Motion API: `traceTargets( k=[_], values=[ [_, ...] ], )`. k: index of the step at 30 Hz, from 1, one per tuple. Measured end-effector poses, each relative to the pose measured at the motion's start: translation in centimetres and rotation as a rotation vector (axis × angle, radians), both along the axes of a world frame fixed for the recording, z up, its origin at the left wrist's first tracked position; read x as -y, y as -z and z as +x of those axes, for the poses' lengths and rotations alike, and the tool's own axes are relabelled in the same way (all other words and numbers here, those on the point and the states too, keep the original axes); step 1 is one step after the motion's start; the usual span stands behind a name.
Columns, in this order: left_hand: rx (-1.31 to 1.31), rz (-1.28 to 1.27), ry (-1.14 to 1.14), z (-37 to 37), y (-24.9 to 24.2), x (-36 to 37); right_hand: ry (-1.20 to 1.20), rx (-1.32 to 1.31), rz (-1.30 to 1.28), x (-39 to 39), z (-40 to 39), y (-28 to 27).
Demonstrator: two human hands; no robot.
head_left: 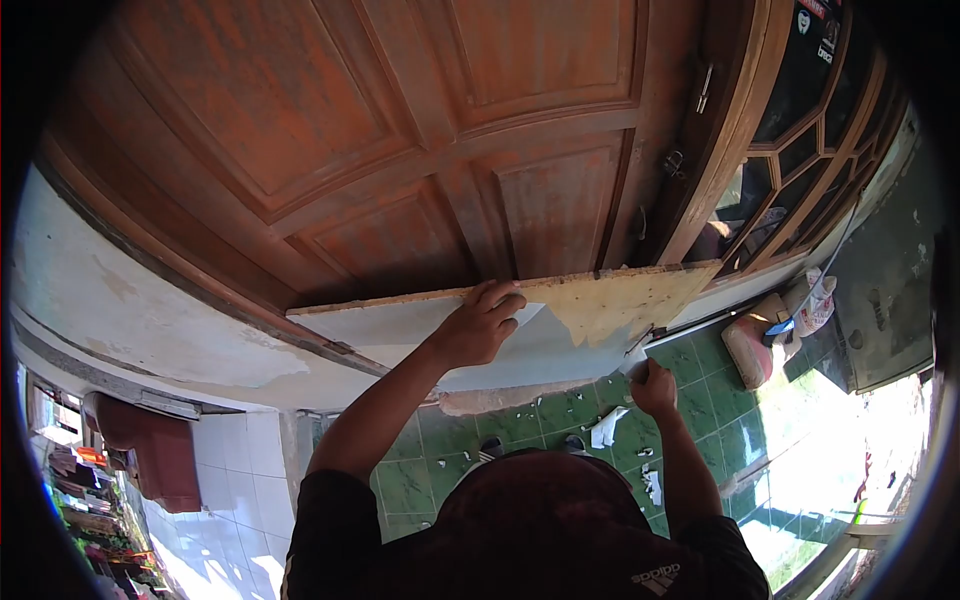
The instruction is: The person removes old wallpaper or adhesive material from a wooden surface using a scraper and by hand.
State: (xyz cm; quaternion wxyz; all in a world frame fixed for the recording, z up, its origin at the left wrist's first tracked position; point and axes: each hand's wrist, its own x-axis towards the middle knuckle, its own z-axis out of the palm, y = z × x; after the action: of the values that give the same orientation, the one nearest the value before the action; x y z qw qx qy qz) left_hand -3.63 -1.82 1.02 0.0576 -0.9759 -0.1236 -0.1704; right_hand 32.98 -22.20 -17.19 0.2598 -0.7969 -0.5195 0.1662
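Observation:
A long board (620, 305) stands on edge in front of the wooden door, its pale grey covering torn away at the right to show yellowish bare wood. My left hand (482, 325) grips the board's top edge near the middle, fingers curled over it. Low at the board's right end, my right hand (655, 388) is closed around a scraper (635, 364), whose flat pale blade shows just ahead of the fingers, close to the board's lower edge. The handle is hidden in the fist.
Torn white scraps (606, 428) litter the green tiled floor (510, 425) around my feet. The brown panelled door (545, 200) rises behind the board. At the right lie a reddish cushion-like block (750, 350) and a white plastic sack (815, 300). A maroon-covered piece (165, 450) stands at the left.

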Motion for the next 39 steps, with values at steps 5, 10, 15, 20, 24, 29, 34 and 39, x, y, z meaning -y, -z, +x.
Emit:
traceTargets(
  k=[5,10,15,20,24,29,34,39],
  values=[
    [-0.11,-0.034,-0.091,0.3,0.1,0.8,-0.05,-0.051,0.168,-2.6,1.3,-3.5],
    [-0.132,0.032,-0.135,0.7,0.9,1.9,-0.281,-0.09,0.479,-5.5,0.3,-12.9],
    [-0.048,0.012,-0.265,0.8,7.1,4.4,-0.173,-0.103,0.545,-9.0,-0.4,-19.7],
    [0.097,-0.122,-0.502,1.5,11.9,9.0,-0.216,-0.024,0.642,-11.4,1.1,-17.1],
    [0.319,-0.293,-0.6,3.7,14.0,11.8,-0.14,-0.02,0.62,-11.9,0.3,-17.3],
    [0.344,-0.353,-0.693,4.9,17.1,14.4,-0.13,-0.013,0.692,-12.8,0.1,-16.8],
    [0.319,-0.362,-0.727,5.4,17.4,16.2,-0.135,0.008,0.754,-13.1,0.4,-16.4],
    [0.183,-0.32,-0.634,5.5,18.4,17.4,-0.126,-0.022,0.72,-13.3,0.5,-16.5]
  ],
)
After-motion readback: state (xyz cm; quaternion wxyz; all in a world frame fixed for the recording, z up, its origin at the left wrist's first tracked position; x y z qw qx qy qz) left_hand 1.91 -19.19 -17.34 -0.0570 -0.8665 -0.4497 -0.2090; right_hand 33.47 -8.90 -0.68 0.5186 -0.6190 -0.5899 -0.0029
